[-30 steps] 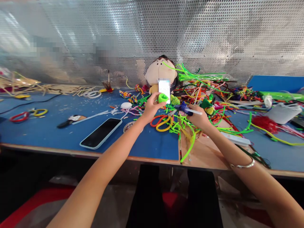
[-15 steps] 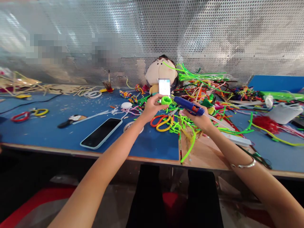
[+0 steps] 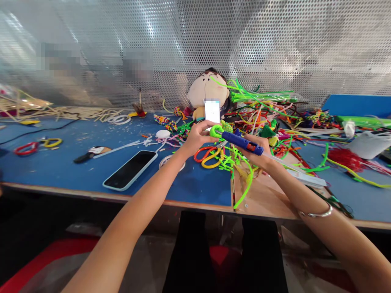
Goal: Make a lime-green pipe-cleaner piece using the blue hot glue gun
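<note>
My left hand (image 3: 200, 137) pinches a bright green coiled ring (image 3: 214, 131) above the table, apparently wound from fuzzy pipe cleaner. In my right hand (image 3: 258, 152) is a blue hot glue gun (image 3: 241, 141), with a clear glue stick (image 3: 282, 161) trailing from its back. The gun's nozzle points left and reaches into or against the ring; exact contact is hard to make out. Below the hands lie scissors with red and yellow handles (image 3: 210, 164) among short green pipe cleaner pieces (image 3: 226, 162).
A plush doll (image 3: 207, 89) leans on the perforated metal wall, a lit phone (image 3: 211, 110) before it. Another phone (image 3: 130, 171) lies left of my arm. Coloured pipe cleaners (image 3: 262, 99) heap up at the back right. More scissors (image 3: 27, 149) and a brush (image 3: 88, 155) are at left.
The glue gun has moved left, bringing its nozzle from beside the green ring to its opening. The ring has tilted slightly in my left hand, which stays in nearly the same place.
</note>
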Motion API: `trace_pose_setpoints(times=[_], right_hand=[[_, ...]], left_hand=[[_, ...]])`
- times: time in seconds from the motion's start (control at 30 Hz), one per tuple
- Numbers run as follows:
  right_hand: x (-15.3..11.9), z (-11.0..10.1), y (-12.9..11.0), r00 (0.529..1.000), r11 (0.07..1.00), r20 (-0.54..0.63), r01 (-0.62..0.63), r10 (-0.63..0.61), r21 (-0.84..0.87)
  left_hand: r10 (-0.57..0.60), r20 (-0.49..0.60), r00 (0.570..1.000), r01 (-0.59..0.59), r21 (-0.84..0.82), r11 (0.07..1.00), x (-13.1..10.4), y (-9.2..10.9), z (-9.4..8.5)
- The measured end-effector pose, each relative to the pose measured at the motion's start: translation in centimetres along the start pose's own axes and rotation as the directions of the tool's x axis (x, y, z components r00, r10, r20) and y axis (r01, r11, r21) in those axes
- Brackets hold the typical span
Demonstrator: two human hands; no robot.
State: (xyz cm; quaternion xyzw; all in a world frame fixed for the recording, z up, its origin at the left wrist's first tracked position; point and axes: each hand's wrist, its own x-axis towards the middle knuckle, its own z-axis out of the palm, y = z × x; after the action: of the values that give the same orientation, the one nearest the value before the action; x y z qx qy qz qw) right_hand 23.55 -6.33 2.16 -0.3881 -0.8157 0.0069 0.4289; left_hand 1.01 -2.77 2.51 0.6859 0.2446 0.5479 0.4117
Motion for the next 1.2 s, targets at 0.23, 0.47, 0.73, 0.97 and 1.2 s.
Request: trace_pose_setpoints(times=[0.23, 0.47, 0.73, 0.97, 1.2], right_hand=[[-0.11, -0.08, -0.37, 1.000, 0.998, -0.017, -0.003, 0.002, -0.064], [-0.11, -0.11, -0.36, 0.999, 0.993, -0.034, -0.028, 0.025, -0.117], [-0.19, -0.03, -0.31, 0.999, 0.992, -0.044, 0.000, -0.006, -0.123], [-0.24, -0.02, -0.26, 0.998, 0.992, -0.059, -0.029, 0.022, -0.126], [-0.32, -0.14, -0.55, 0.997, 0.988, -0.058, -0.058, 0.050, -0.140]], left_hand=[[0.018, 0.007, 1.000, -0.018, -0.006, 1.000, -0.03, 0.10, 0.20], [0.016, 0.007, 1.000, -0.016, 0.010, 1.000, -0.10, 0.27, 0.41], [0.030, 0.010, 1.000, -0.030, 0.033, 0.999, -0.11, 0.29, 0.42], [0.046, 0.028, 0.999, -0.047, 0.054, 0.997, -0.16, -0.03, 0.42], [0.051, 0.025, 0.998, -0.053, 0.056, 0.997, -0.22, -0.03, 0.58]])
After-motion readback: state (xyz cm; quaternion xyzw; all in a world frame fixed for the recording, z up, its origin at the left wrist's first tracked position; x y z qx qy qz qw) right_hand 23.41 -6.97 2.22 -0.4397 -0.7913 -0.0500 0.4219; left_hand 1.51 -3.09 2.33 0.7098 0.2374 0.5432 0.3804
